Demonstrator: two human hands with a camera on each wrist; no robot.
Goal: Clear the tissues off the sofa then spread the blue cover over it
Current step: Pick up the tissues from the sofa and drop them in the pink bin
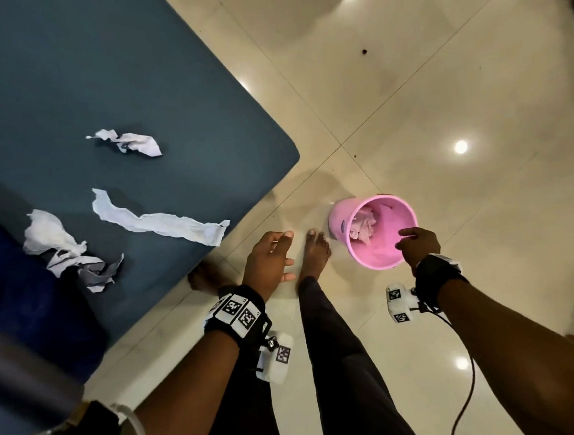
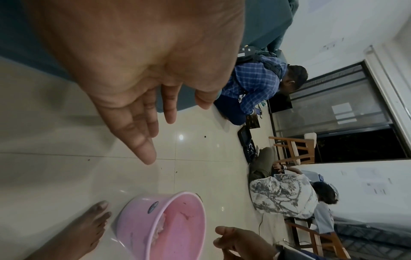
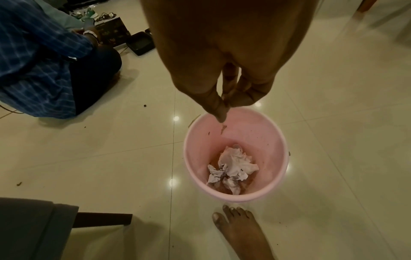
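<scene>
Right hand (image 1: 416, 244) hung over the pink bin (image 1: 374, 232), grip loosely curled and empty, tissue (image 3: 231, 165) already inside; left hand (image 1: 269, 258) spread wide, empty, while three tissues (image 1: 155, 222) lay on the sofa (image 1: 102, 77).

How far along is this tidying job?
Barely started. Done: one crumpled tissue lies in the pink bin. In hand: nothing; the right hand hovers over the bin, the left hand is open. Left: three tissues on the sofa, including a long strip, then spreading the cover.
</scene>
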